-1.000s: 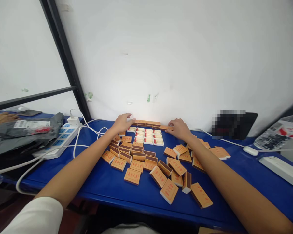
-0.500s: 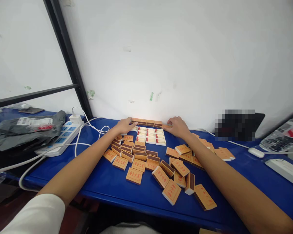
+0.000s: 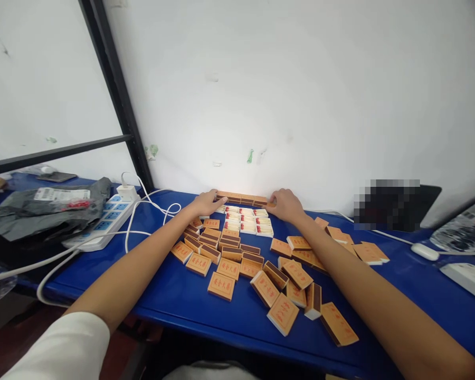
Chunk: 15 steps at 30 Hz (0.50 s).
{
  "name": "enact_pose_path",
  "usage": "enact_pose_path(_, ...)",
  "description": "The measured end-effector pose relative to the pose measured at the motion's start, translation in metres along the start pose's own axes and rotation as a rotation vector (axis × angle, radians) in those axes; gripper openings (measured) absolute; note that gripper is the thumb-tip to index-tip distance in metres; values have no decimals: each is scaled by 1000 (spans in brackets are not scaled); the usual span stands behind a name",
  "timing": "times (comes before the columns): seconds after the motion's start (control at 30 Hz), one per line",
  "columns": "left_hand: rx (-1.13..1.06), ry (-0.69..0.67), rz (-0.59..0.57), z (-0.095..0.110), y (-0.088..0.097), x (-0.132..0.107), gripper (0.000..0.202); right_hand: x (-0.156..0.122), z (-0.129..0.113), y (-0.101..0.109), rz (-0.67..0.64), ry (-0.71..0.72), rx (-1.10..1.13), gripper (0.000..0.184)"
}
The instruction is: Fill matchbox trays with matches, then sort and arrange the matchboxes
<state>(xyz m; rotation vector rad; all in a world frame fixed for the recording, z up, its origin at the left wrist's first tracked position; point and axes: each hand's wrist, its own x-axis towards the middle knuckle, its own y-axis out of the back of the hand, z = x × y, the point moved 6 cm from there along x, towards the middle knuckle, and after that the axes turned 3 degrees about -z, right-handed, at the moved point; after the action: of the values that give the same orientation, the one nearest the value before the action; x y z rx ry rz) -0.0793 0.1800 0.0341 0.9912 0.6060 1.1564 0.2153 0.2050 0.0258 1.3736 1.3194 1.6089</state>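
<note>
The left hand [image 3: 206,203] is behind the open match trays [image 3: 248,220] and to their left, at one end of the row of matchboxes [image 3: 241,199]. That row sits just behind the trays, along the white wall [image 3: 190,105]. The left thumb is in front of the end box and the fingers curl round the side, so the hand is narrow, but I can't tell if it grips or only touches. The right hand [image 3: 288,205] is behind the trays and to their right, pinching one small matchbox [image 3: 269,205].

What's new is that both hands are nearer the row. A second ago the pinched box was lower and stuck out more; now it is right up by the row's end, though its far side is hidden. The left thumb now reaches over the front too. So I think the row is being kept snug from both ends. The loose matchboxes [image 3: 228,268] in front of the trays still lie in a messy bunch on the blue desk [image 3: 174,295]
</note>
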Motion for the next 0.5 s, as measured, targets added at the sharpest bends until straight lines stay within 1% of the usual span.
enact_pose_path(0.1,-4,-3,0,0,0,0,64,2,1,-3,-4,-1,24,29)
enact_pose_path(0.33,-20,11,27,-6,1,2,61,5,0,-8,-9,63,74,22)
enact_pose_path(0.5,-24,21,45,-8,2,1,61,8,-3,-10,-3,88,101,22)
